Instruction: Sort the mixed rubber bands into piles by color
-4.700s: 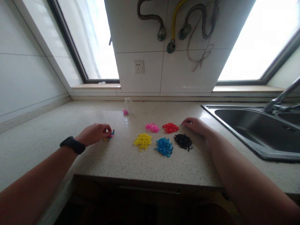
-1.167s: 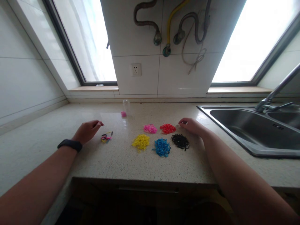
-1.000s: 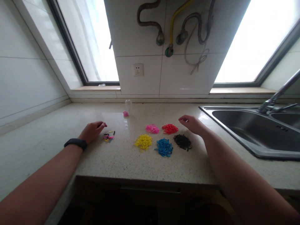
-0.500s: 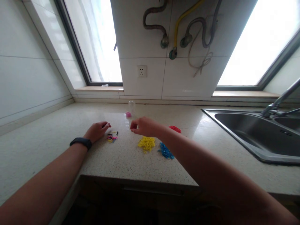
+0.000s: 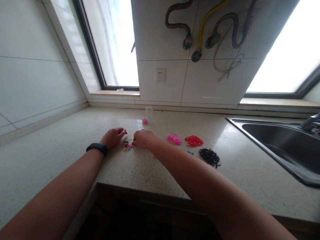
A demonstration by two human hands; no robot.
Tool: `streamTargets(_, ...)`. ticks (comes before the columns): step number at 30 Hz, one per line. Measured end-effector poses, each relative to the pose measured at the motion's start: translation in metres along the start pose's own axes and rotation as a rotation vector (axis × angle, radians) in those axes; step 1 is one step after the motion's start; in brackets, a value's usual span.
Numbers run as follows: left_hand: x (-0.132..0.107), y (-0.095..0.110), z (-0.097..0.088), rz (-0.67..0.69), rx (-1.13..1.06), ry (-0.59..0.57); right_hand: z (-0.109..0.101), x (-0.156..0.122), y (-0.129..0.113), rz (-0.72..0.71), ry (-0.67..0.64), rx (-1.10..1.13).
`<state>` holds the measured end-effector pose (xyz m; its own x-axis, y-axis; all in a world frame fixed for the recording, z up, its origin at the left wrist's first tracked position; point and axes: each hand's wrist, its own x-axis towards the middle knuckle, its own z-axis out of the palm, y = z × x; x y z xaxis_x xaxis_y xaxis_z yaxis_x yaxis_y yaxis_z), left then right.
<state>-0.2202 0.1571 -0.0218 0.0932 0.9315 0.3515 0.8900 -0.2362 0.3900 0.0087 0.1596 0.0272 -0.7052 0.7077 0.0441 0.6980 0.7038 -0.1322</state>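
Observation:
My left hand (image 5: pixel 115 137) rests on the counter, fingers loosely bent and apart, with nothing seen in it. It lies just left of a small mixed heap of coloured rubber bands (image 5: pixel 127 145). At the heap's right side my right hand (image 5: pixel 143 138) points down, fingertips pinched together; whatever is between them is hidden. Sorted piles lie right of it: pink rubber bands (image 5: pixel 174 139), red rubber bands (image 5: pixel 194 141) and black rubber bands (image 5: pixel 209 157). A bit of the blue rubber bands (image 5: pixel 190 152) shows beside my right forearm, which covers the yellow pile.
Behind the hands stand a clear plastic container (image 5: pixel 149 113) and a small pink object (image 5: pixel 144 121), perhaps its cap. A steel sink (image 5: pixel 280 150) is set into the counter at right. The counter's front edge (image 5: pixel 145 192) runs below my forearms.
My right hand has moved left and down from above the yellow pile to the mixed heap. The pink and black piles have come out from behind my arm. The view has shifted slightly.

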Motion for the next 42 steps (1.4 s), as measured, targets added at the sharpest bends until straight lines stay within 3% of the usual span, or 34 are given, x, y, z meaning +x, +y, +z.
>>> streamTargets(30,0.0,0.001,-0.001,0.016,0.001,-0.016,0.003,-0.001,0.004,0.078,0.027,0.051)
streamTargets(36,-0.001,0.002,0.0,0.003,-0.003,-0.018,-0.003,-0.021,0.02,-0.007,0.064,0.075)
streamTargets(42,-0.001,0.002,0.0,-0.016,0.01,-0.025,-0.027,-0.067,0.061,-0.101,0.213,0.229)
